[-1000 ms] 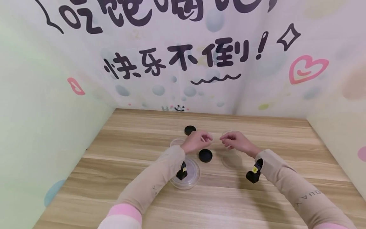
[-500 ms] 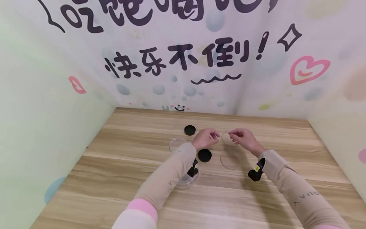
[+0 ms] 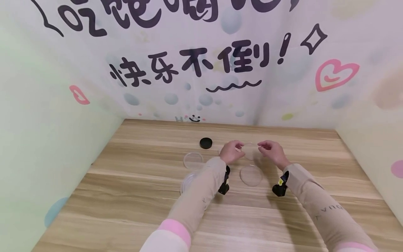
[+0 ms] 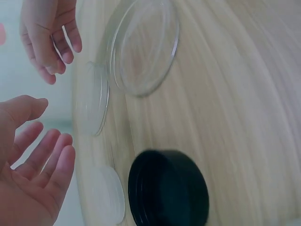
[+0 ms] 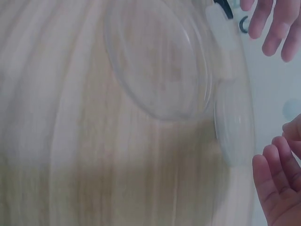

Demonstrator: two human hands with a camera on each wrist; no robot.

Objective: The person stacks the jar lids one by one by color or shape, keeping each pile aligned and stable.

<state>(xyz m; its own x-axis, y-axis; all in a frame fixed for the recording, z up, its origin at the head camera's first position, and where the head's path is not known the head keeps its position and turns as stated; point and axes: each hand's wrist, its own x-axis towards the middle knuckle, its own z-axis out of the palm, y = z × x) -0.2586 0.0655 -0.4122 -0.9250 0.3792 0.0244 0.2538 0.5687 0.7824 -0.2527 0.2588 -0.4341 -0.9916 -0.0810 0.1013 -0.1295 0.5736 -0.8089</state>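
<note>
My left grip (image 3: 232, 152) is apart, my right grip (image 3: 273, 153) loosely bent. Between them a clear dish (image 3: 251, 152) lies on the bench (image 3: 126, 196), a second dish (image 3: 251, 175) nearer me.

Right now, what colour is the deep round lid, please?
The lid is black: see left wrist view.

Bright head view; hazy, soft wrist views
</note>
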